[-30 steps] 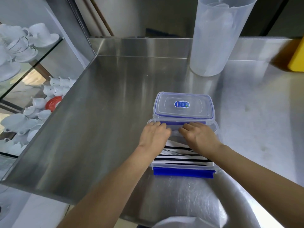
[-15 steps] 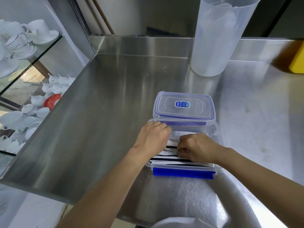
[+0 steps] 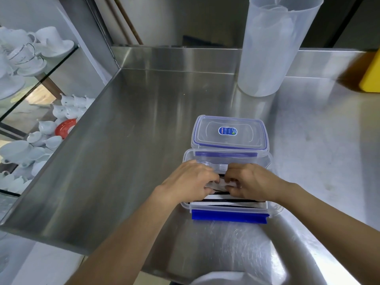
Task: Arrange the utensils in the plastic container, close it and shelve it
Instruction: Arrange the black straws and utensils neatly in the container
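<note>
A clear plastic container with blue latches stands open on the steel counter near the front edge. Its clear lid, with a blue sticker, lies flat just behind it. Inside lie wrapped utensils, white packets with black stripes, side by side. My left hand and my right hand are both inside the container, fingertips nearly touching, pinching one wrapped utensil packet between them. The packets under my hands are hidden.
A tall frosted plastic jug stands at the back of the steel counter. A yellow object sits at the far right. Glass shelves on the left hold white cups, saucers and teapots. A white rounded object shows at the bottom edge.
Both hands have drawn back from the container's far wall toward its middle and come together, fingers curling onto a utensil packet.
</note>
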The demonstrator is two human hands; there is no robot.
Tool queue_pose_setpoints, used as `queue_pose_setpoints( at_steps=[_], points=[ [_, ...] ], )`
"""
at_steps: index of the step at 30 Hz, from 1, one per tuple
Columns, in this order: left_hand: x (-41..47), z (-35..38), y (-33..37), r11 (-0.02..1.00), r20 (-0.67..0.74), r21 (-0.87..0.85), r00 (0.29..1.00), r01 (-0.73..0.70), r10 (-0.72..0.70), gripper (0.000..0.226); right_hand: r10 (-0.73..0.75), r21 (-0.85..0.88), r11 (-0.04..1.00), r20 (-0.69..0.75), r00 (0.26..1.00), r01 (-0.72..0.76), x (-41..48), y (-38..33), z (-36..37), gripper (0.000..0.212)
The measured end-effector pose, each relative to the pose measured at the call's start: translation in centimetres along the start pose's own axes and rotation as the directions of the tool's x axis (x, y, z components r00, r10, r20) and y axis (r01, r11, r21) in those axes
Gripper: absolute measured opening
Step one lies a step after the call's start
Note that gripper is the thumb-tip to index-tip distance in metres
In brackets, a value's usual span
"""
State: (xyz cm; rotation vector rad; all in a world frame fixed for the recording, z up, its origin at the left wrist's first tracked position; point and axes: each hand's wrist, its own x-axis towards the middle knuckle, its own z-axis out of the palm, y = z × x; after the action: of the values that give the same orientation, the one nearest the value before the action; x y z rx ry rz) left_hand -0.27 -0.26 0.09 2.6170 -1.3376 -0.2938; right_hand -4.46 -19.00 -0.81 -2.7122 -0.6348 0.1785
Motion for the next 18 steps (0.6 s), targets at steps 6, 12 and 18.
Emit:
queue_pose_setpoints(
  at_steps=[6, 12, 18],
  points=[
    [0.6, 0.7, -0.6, 0.990, -0.114, 0.140, 0.993, 0.006, 0.010, 0.022, -0.044, -0.104, 0.994, -0.171, 0.984, 0.026, 0.4, 0.7, 0.2, 0.012],
    [0.9, 0.9, -0.6, 0.969, -0.158, 0.201, 0.981, 0.147, -0.116, 0.032, -0.088, -0.232, 0.972, -0.261, 0.961, 0.026, 1.5, 1.3, 0.3, 0.020],
    [1.2, 0.1, 0.5, 0.949, -0.160, 0.267, 0.979, 0.169, -0.130, 0.037, -0.158, -0.389, 0.921, -0.321, 0.934, 0.022, 2.2, 1.4, 1.5, 0.012]
  ],
)
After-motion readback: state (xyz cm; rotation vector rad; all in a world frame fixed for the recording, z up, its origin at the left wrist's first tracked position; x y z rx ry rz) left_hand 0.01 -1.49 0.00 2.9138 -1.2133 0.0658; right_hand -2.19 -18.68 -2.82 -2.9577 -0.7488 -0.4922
